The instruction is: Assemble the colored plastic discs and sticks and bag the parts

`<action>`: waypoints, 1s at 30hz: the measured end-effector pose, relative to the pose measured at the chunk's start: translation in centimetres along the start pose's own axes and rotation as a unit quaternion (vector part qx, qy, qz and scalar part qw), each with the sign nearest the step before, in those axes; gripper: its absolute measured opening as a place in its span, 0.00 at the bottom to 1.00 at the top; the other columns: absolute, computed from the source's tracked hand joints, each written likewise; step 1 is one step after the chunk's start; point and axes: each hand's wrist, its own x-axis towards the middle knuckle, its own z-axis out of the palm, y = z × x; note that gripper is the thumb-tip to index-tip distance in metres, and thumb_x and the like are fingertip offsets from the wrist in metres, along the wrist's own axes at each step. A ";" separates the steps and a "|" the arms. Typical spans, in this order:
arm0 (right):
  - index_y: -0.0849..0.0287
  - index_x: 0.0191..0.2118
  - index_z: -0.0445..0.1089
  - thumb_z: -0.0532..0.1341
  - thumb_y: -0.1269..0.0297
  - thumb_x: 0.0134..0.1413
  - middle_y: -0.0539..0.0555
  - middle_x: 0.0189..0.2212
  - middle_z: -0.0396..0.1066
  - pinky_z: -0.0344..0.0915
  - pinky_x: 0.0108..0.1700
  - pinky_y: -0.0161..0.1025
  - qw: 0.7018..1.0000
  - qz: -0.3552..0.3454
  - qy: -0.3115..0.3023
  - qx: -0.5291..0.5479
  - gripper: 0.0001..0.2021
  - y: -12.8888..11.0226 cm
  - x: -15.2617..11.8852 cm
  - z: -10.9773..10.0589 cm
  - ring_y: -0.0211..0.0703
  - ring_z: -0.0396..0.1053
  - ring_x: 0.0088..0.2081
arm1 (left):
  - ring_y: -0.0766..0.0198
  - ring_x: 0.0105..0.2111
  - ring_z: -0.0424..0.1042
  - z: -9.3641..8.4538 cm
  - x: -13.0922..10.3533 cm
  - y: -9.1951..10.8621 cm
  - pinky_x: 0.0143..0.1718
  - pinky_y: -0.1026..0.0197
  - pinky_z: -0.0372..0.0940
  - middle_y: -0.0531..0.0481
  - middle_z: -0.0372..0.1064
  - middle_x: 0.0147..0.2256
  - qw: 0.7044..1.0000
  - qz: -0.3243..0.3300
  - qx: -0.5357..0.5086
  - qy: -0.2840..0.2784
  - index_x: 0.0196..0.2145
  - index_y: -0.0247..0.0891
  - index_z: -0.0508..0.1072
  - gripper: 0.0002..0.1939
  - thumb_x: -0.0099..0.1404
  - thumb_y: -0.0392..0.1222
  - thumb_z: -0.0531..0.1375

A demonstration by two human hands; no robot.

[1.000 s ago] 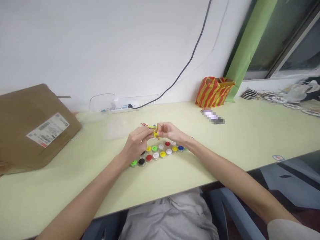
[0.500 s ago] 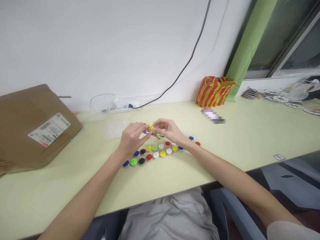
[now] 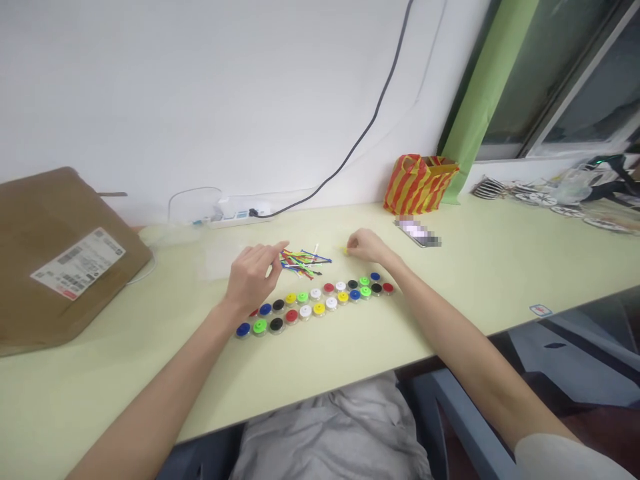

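Left hand [image 3: 253, 277], grip unclear, touches or nearly touches the colored plastic sticks [image 3: 303, 261] just right of it, dragging could scatter them; lidded jars [image 3: 319, 309] below both grips; right hand [image 3: 367, 245] pinches yellow piece [image 3: 345, 251], fingertip-only hold could slip.

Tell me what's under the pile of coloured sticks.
The pale table shows through gaps in the pile of coloured sticks. Anything else beneath is covered, and the left hand blocks the pile's left edge.

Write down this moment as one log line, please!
right hand: pinching small yellow piece | left hand: at pile of thin multicoloured sticks | nearby: two rows of round clear pots with coloured lids
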 end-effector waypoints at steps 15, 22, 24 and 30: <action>0.58 0.41 0.74 0.62 0.72 0.57 0.55 0.40 0.78 0.56 0.33 0.34 0.996 0.005 -0.013 -0.087 0.07 0.0 0.1 1.5 0.41 0.71 0.38 | 0.60 0.34 0.74 0.1 -0.2 -0.4 0.39 0.56 0.65 0.47 0.76 0.33 0.999 0.000 -0.010 -0.034 0.43 0.40 0.77 0.14 0.68 0.32 0.52; 0.57 0.38 0.73 0.60 0.79 0.52 0.53 0.39 0.77 0.51 0.37 0.37 0.992 -0.026 0.005 -0.127 0.11 -0.1 0.4 1.7 0.44 0.69 0.42 | 0.60 0.32 0.72 0.0 -0.6 -1.4 0.38 0.56 0.65 0.48 0.75 0.33 0.999 -0.020 -0.004 -0.029 0.41 0.39 0.77 0.13 0.69 0.33 0.52; 0.57 0.37 0.72 0.59 0.79 0.52 0.54 0.39 0.77 0.50 0.38 0.37 0.990 -0.034 0.011 -0.136 0.10 -0.1 0.5 1.6 0.45 0.69 0.43 | 0.60 0.33 0.72 0.0 -0.7 -1.6 0.39 0.56 0.65 0.48 0.75 0.32 0.999 -0.023 -0.003 -0.033 0.41 0.40 0.77 0.13 0.69 0.33 0.53; 0.59 0.36 0.72 0.60 0.76 0.56 0.57 0.40 0.76 0.50 0.42 0.40 0.987 -0.045 0.032 -0.150 0.06 -0.4 0.5 1.8 0.48 0.67 0.45 | 0.60 0.32 0.72 -0.2 -0.6 -2.0 0.38 0.56 0.65 0.49 0.75 0.31 0.999 -0.008 0.018 -0.045 0.41 0.41 0.77 0.13 0.69 0.34 0.53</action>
